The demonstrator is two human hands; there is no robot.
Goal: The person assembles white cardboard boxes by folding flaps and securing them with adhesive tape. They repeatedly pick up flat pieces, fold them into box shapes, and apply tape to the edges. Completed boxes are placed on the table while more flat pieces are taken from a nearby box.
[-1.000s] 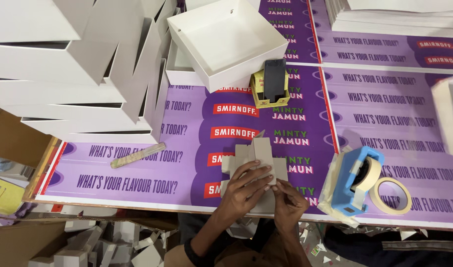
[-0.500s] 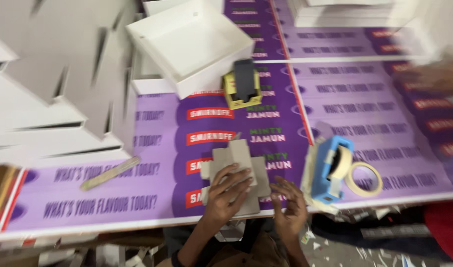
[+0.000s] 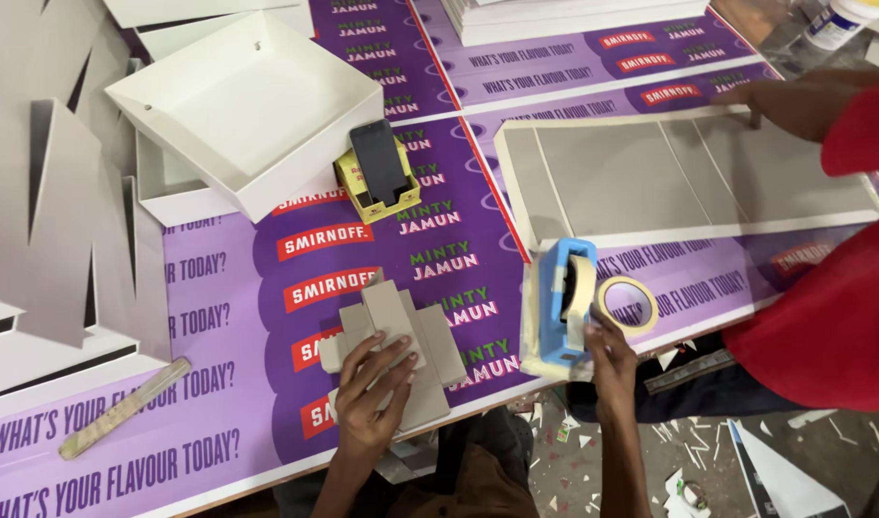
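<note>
A grey, cross-shaped cardboard cut-out (image 3: 401,326) lies flat on the purple printed table cover (image 3: 228,297). My left hand (image 3: 370,403) presses down on its near part with spread fingers. My right hand (image 3: 610,357) is at the blue tape dispenser (image 3: 560,305), with fingertips touching its lower right side beside the roll of pale tape (image 3: 627,305). Whether the fingers pinch the tape end is unclear.
An open white box (image 3: 247,105) sits at the back left, with a dark phone in a yellow stand (image 3: 378,175) beside it. A wooden ruler (image 3: 123,407) lies near left. A person in red (image 3: 823,288) holds a flat grey board (image 3: 689,173) at right. Folded white boxes are stacked along the left edge.
My right hand has left the cardboard cut-out and moved right to the tape dispenser. My left hand stays on the cut-out. The other person's grey board has come into view at right.
</note>
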